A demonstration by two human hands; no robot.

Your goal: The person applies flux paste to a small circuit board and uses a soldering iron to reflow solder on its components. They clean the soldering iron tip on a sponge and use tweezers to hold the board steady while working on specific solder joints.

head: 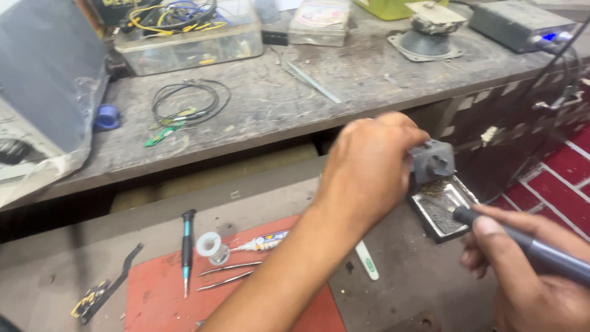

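Head view, taking the soldering-iron stand (437, 197) as the landmark. It is a grey holder block above a shallow metal tray filled with dark, worn cleaning material, and it sits on the lower grey surface (393, 289) near its right edge.

The left hand (369, 172) reaches across from the left and closes around the stand's block, fingers curled over its top, apparently to steady it. The right hand (522, 276), just right of and below the stand, is wrapped firmly around the soldering iron (528, 249), a smooth grey-blue cylindrical handle held like a pen; its front end points into the tray, where the tip is too small to make out.

Left of the stand lies a red mat (160, 289), flat and scuffed, carrying a slim black-and-teal screwdriver (187, 249), a small solder spool (209, 245), a squeezed tube (261, 241) and thin metal tweezers (228, 273). A white spudger (367, 261) rests between mat and stand.

Above the stand runs a rough, dusty wooden shelf (276, 104) with coiled black wire (187, 101), a clear plastic box (187, 40) of tangled wires, and a round speaker (425, 40).
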